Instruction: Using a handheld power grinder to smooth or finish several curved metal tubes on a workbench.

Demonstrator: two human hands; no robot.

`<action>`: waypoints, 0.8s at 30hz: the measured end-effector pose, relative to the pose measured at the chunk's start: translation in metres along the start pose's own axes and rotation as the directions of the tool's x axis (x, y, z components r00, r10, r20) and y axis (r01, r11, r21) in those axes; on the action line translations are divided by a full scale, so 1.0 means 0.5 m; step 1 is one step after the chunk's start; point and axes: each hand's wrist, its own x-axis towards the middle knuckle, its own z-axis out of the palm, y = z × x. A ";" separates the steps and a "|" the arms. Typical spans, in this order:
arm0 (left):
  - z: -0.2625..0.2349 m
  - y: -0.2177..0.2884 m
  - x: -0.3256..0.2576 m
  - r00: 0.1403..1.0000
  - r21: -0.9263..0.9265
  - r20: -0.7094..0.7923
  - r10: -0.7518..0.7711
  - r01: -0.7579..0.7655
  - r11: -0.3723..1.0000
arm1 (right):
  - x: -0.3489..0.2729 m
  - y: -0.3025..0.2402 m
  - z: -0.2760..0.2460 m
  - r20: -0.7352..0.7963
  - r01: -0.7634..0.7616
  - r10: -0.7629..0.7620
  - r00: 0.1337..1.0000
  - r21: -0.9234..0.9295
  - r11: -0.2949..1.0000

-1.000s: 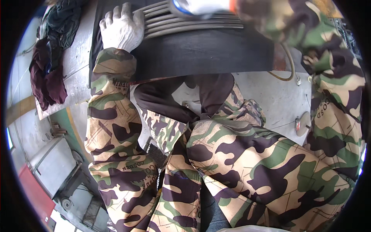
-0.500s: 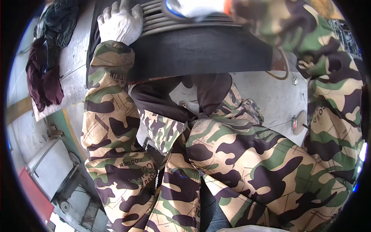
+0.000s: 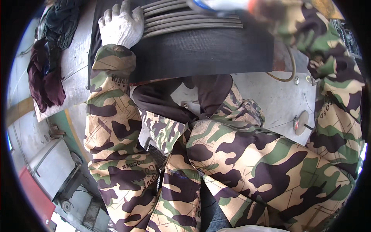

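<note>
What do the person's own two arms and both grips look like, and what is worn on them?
The left sleeve and right sleeve are loose camouflage cloth in tan, green and dark brown, with dark printed lettering. The left grip is gloved in white knit. The right grip, blurred and partly cut off, shows white with a blue edge and an orange-red cuff.

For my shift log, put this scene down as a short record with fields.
Rods: grey rods, side by side on a black sheet
Left hand: white-gloved, fingers spread, at the rods' left side
Right hand: blurred, over the rods; grip unclear
Far left: dark red cloth, dark green cloth
Right: tan hose, curving beside the sheet
</note>
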 end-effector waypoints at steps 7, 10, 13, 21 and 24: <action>-0.034 0.007 0.007 0.998 -0.012 0.051 -0.023 0.024 1.000 | -0.036 0.042 0.022 -0.073 0.051 -0.055 0.996 -0.063 0.997; -0.014 -0.011 -0.002 0.954 -0.100 -0.297 0.034 -0.067 0.993 | -0.077 0.011 0.001 -0.081 0.179 -0.180 0.980 -0.016 0.984; -0.019 -0.010 0.003 0.968 -0.002 -0.206 0.143 -0.147 0.989 | -0.068 0.035 0.016 -0.108 0.142 -0.145 0.984 -0.030 0.989; -0.020 -0.004 -0.039 0.968 -0.157 -0.248 0.019 -0.060 0.986 | -0.046 0.032 0.012 -0.061 0.115 -0.117 0.991 -0.035 0.993; -0.028 0.004 -0.050 0.963 -0.351 -0.263 -0.054 -0.044 0.935 | -0.032 0.042 0.022 -0.070 0.052 -0.057 0.996 -0.070 0.996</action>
